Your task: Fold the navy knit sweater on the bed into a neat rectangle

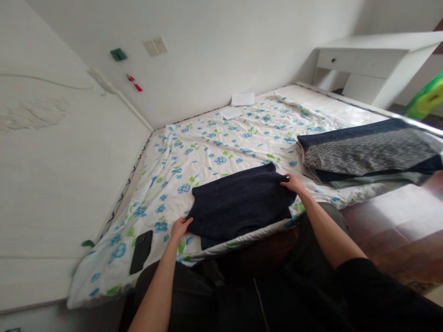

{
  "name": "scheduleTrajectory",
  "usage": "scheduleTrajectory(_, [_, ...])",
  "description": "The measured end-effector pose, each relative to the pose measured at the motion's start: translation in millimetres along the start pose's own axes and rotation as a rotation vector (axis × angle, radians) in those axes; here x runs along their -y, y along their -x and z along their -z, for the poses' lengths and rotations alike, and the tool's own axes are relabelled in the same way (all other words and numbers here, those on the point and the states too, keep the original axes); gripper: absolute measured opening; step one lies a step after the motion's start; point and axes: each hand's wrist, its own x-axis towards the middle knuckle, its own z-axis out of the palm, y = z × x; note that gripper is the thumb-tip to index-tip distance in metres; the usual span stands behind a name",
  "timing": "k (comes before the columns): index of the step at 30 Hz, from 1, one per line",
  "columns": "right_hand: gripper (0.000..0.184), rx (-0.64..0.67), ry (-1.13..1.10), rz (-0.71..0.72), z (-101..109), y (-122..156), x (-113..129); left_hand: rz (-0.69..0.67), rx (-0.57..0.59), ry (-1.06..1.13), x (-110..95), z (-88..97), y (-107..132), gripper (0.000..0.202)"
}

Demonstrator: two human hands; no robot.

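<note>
Dark trousers fill the bottom of the view, and from them two bare forearms are stretched forward over the edge of the bed (pixel 321 108). A folded dark navy sweater (pixel 240 203) is laid flat on the floral sheet (pixel 207 147) at the near edge of the bed, and it serves as the landmark. At the sweater's near left corner the left hand (pixel 180 228) is placed with the wrist straight and the fingers curled onto the hem, so the fabric is pinched lightly. At the sweater's far right corner the right hand (pixel 294 183) is set palm down, the elbow bent and the forearm angled in from the right; its fingers are closed on the cloth edge. Left of the sweater, just beyond the left hand, a black phone (pixel 141 251) is laid on the sheet. Right of the sweater, a stack of folded dark and grey garments (pixel 367 154) is seen. Behind the sweater, near the wall, two white papers (pixel 238 105) are lying.
</note>
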Motion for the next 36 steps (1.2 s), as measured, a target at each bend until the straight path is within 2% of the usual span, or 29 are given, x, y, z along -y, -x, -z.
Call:
scheduleTrajectory(2, [0.060,-0.119,0.011,0.039,1,6,4,-0.004,-0.134,-0.017,8,-8.9,12,0.035])
scheduleTrajectory(4, [0.058,-0.260,0.014,0.128,3,17,11,-0.074,-0.292,-0.072,13,-17.3,27,0.037])
scheduleTrajectory(6, [0.044,-0.292,-0.020,0.269,5,33,24,-0.269,-0.434,-0.167,11,-29.5,48,0.034])
scheduleTrajectory(7, [0.037,-0.241,-0.053,0.352,3,44,31,-0.399,-0.458,-0.210,8,-38.5,60,0.030])
scheduleTrajectory(8, [0.032,-0.152,-0.090,0.435,0,57,39,-0.523,-0.427,-0.231,4,-49.6,74,0.026])
scheduleTrajectory(10, [0.029,0.072,-0.152,0.577,-13,87,56,-0.708,-0.242,-0.228,-8,-76.9,103,0.022])
scheduleTrajectory(12, [0.028,0.258,-0.173,0.676,-30,120,69,-0.808,-0.058,-0.236,-22,-105.6,131,0.024])
scheduleTrajectory(14, [0.027,0.361,-0.133,0.766,-49,149,78,-0.828,0.042,-0.261,-35,-127.7,151,0.037])
scheduleTrajectory(16, [0.036,0.403,-0.031,0.845,-62,170,82,-0.814,0.101,-0.286,-44,-138.9,162,0.054])
scheduleTrajectory(17, [0.037,0.416,0.019,0.871,-66,176,82,-0.810,0.135,-0.297,-48,-140.8,164,0.055])
scheduleTrajectory(19, [0.030,0.463,0.067,0.883,-67,182,81,-0.815,0.214,-0.307,-51,-139.8,166,0.041])
scheduleTrajectory(21, [0.029,0.536,0.041,0.866,-64,182,79,-0.818,0.269,-0.286,-49,-137.0,166,0.028])
scheduleTrajectory(23, [0.031,0.598,0.004,0.844,-61,179,78,-0.807,0.283,-0.235,-44,-134.9,165,0.026])
scheduleTrajectory(25, [0.024,0.629,-0.022,0.808,-60,177,77,-0.794,0.311,-0.193,-41,-132.8,162,0.021])
scheduleTrajectory(27, [0.017,0.652,-0.058,0.745,-62,174,77,-0.774,0.412,-0.184,-41,-128.8,152,0.017])
scheduleTrajectory(29, [0.027,0.664,-0.082,0.654,-67,170,78,-0.763,0.489,-0.197,-49,-122.5,132,0.020])
scheduleTrajectory(30, [0.034,0.664,-0.082,0.611,-70,169,78,-0.770,0.474,-0.204,-55,-118.9,118,0.023])
scheduleTrajectory(32, [0.040,0.657,-0.069,0.550,-75,166,77,-0.817,0.310,-0.216,-71,-112.1,84,0.030])
scheduleTrajectory(34, [0.041,0.645,-0.073,0.524,-79,165,77,-0.837,0.133,-0.236,-88,-106.6,46,0.041])
scheduleTrajectory(36, [0.038,0.625,-0.090,0.505,-82,166,76,-0.792,0.028,-0.275,-100,-102.6,9,0.050])
